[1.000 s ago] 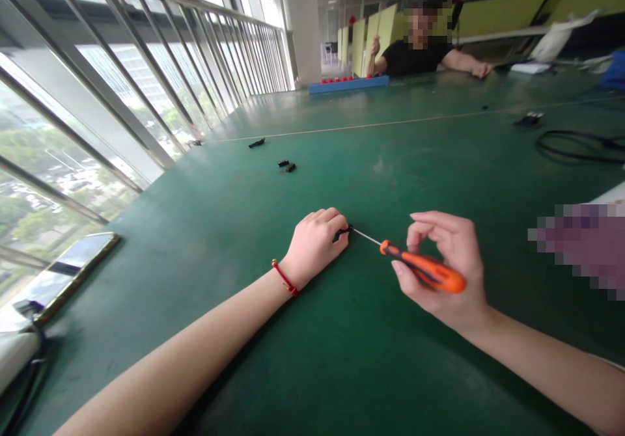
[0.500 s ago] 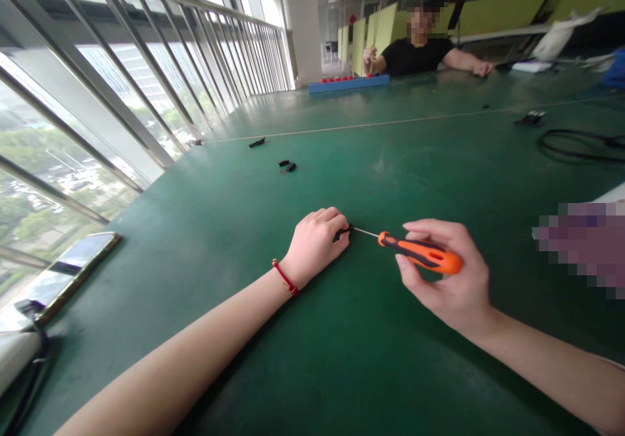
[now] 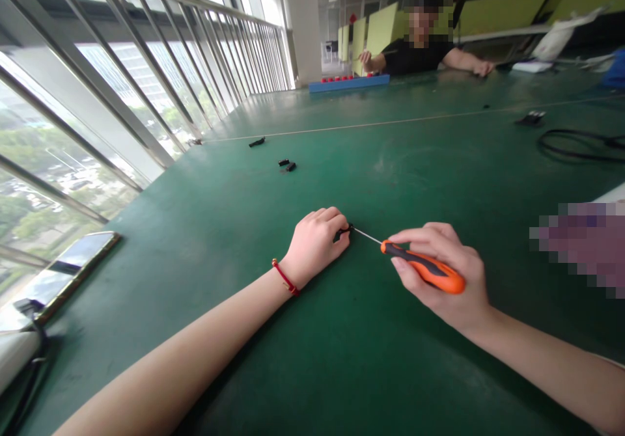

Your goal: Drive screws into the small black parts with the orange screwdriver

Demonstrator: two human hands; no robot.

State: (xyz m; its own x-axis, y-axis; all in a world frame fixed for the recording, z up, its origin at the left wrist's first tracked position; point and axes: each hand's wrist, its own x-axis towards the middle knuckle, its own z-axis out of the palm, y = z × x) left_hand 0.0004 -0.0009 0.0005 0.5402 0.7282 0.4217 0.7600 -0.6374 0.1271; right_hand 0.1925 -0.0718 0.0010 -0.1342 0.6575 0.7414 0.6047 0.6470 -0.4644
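Note:
My left hand, with a red bracelet on its wrist, rests on the green table. Its fingers are closed on a small black part, mostly hidden behind them. My right hand grips an orange and black screwdriver by the handle, fingers and thumb on either side. The thin metal shaft points left, and its tip meets the black part at my left fingertips.
Small black pieces lie farther back, near another black piece. A phone is at the left edge by a railing. On the right is a coiled black cable. Across the table sits a person behind a blue rack.
The screwdriver's handle has swung lower and rolled, and my right fingers have shifted around it. My left hand stays put. The person opposite has moved one hand slightly left.

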